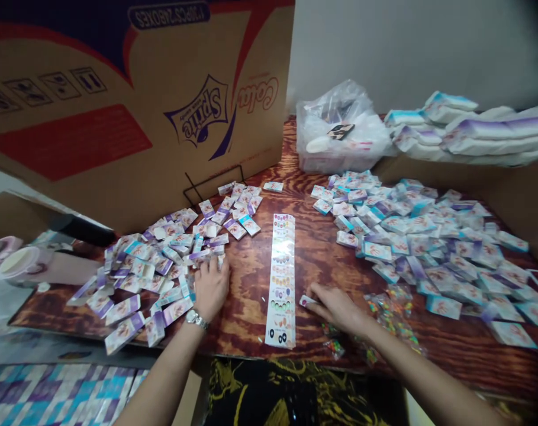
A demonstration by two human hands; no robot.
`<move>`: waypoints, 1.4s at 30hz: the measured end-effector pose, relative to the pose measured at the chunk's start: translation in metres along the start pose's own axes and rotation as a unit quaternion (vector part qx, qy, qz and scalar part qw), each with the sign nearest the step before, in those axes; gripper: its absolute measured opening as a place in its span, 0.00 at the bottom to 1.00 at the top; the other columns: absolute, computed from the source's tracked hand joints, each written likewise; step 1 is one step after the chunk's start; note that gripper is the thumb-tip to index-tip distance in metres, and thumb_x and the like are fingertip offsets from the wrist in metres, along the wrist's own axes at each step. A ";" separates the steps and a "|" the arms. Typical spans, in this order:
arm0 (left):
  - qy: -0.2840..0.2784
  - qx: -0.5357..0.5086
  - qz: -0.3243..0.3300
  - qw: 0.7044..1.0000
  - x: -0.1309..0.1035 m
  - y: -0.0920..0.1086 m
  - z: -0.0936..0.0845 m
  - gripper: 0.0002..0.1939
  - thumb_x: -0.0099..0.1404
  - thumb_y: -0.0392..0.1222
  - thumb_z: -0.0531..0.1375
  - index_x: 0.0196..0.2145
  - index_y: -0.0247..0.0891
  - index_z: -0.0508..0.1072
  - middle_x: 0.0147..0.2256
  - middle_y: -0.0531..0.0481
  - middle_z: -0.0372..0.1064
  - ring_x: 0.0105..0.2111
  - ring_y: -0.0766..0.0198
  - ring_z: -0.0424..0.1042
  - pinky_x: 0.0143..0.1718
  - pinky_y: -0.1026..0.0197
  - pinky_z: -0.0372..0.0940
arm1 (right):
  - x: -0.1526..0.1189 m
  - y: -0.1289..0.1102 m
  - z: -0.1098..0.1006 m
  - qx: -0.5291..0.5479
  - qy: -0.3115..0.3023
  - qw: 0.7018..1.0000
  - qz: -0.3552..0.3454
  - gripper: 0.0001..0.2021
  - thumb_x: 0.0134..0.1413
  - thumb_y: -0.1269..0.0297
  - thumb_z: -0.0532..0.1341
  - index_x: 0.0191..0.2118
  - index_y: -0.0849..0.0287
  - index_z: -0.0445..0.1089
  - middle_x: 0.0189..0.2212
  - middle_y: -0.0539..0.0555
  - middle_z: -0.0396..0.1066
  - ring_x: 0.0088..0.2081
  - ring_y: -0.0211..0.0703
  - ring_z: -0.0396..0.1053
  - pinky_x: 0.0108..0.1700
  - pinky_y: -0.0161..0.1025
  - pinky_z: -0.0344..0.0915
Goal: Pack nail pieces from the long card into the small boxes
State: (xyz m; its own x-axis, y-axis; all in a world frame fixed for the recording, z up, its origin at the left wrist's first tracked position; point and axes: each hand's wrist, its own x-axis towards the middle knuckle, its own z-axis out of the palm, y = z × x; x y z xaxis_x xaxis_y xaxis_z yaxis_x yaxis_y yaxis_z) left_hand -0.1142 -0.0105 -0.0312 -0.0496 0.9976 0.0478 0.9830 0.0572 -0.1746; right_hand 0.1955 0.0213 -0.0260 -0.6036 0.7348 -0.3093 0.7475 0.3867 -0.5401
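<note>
My left hand [210,287], with a watch on its wrist, reaches to the edge of the left pile of small cardboard boxes [173,239]. Its fingers curl over a small box [221,260], partly hidden by the fingertips. Close to the table's front, my right hand [333,306] pinches a small white piece of printed paper [307,302] with a purple mark. Between my hands lies a stack of long printed strips [281,281] with rows of coloured pictures. Small clear packets of colourful bits [393,313] lie beside my right forearm.
A big heap of small boxes [415,236] covers the right side. A large carton [139,118] stands at the back left. Behind are a clear plastic bag [342,133] and stacked white packs [473,130]. A pink cup [47,267] lies far left.
</note>
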 end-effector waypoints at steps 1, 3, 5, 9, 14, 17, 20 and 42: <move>-0.009 -0.001 0.000 1.000 0.003 -0.001 -0.001 0.16 0.66 0.39 0.47 0.49 0.39 0.66 0.51 0.36 0.59 0.42 0.48 0.63 0.36 0.51 0.61 | -0.001 -0.001 -0.005 0.043 0.019 0.999 0.010 0.09 0.58 0.61 0.54 0.42 0.57 0.64 0.29 0.52 0.71 0.31 0.43 0.69 0.31 0.35 0.58; -0.016 -0.026 -0.002 1.000 0.007 -0.002 -0.004 0.14 0.66 0.39 0.47 0.45 0.39 0.68 0.52 0.37 0.59 0.42 0.49 0.64 0.35 0.52 0.62 | -0.002 -0.003 -0.014 0.123 0.055 0.991 0.025 0.13 0.57 0.58 0.55 0.45 0.57 0.64 0.30 0.51 0.72 0.31 0.42 0.69 0.32 0.35 0.59; -0.012 -0.095 -0.004 0.995 0.010 -0.003 -0.009 0.12 0.65 0.41 0.49 0.43 0.39 0.68 0.49 0.38 0.62 0.41 0.51 0.65 0.37 0.53 0.62 | -0.001 -0.007 -0.020 0.190 0.076 0.978 0.032 0.14 0.54 0.58 0.58 0.45 0.57 0.66 0.31 0.51 0.72 0.31 0.42 0.69 0.32 0.35 0.60; -0.057 -0.408 -0.052 0.910 0.011 0.006 -0.025 0.12 0.60 0.48 0.56 0.38 0.38 0.66 0.31 0.49 0.67 0.31 0.60 0.68 0.33 0.60 0.63 | 0.002 -0.022 -0.028 0.272 0.096 0.957 0.000 0.10 0.56 0.58 0.57 0.39 0.58 0.70 0.30 0.51 0.73 0.30 0.40 0.68 0.32 0.35 0.62; -0.148 -0.777 -0.212 0.574 0.002 0.043 -0.031 0.18 0.52 0.53 0.62 0.32 0.39 0.63 0.22 0.60 0.59 0.19 0.71 0.62 0.17 0.70 0.57 | 0.005 -0.054 -0.034 0.175 0.182 0.957 -0.144 0.07 0.60 0.63 0.54 0.38 0.57 0.68 0.32 0.52 0.69 0.34 0.40 0.66 0.36 0.36 0.62; -0.163 -0.793 -0.234 0.538 -0.002 0.062 -0.028 0.21 0.51 0.57 0.62 0.25 0.38 0.60 0.18 0.60 0.56 0.15 0.73 0.58 0.12 0.72 0.52 | 0.007 -0.066 -0.032 0.058 0.218 0.948 -0.226 0.07 0.60 0.66 0.54 0.40 0.58 0.68 0.33 0.54 0.68 0.36 0.40 0.65 0.37 0.36 0.62; -0.169 -0.802 -0.247 0.517 -0.005 0.072 -0.029 0.22 0.50 0.58 0.62 0.24 0.39 0.58 0.16 0.62 0.53 0.13 0.75 0.54 0.10 0.73 0.48 | 0.010 -0.070 -0.027 -0.103 0.249 0.926 -0.266 0.07 0.61 0.68 0.53 0.39 0.58 0.68 0.29 0.52 0.67 0.32 0.39 0.64 0.34 0.35 0.59; -0.067 -0.726 -0.178 0.660 -0.022 0.083 -0.038 0.16 0.62 0.55 0.54 0.29 0.38 0.65 0.22 0.58 0.57 0.17 0.72 0.56 0.17 0.70 0.56 | 0.014 -0.072 -0.021 0.123 0.180 0.962 -0.163 0.07 0.59 0.67 0.54 0.40 0.56 0.69 0.36 0.52 0.70 0.38 0.39 0.68 0.40 0.36 0.65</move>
State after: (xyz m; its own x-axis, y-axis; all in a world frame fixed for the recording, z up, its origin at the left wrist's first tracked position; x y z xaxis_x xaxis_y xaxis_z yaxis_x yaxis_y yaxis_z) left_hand -0.0247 -0.0294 -0.0097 -0.2430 0.9308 -0.2732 0.0321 0.2892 0.9567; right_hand 0.1395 0.0157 0.0252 -0.6267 0.7594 0.1748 0.4198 0.5180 -0.7453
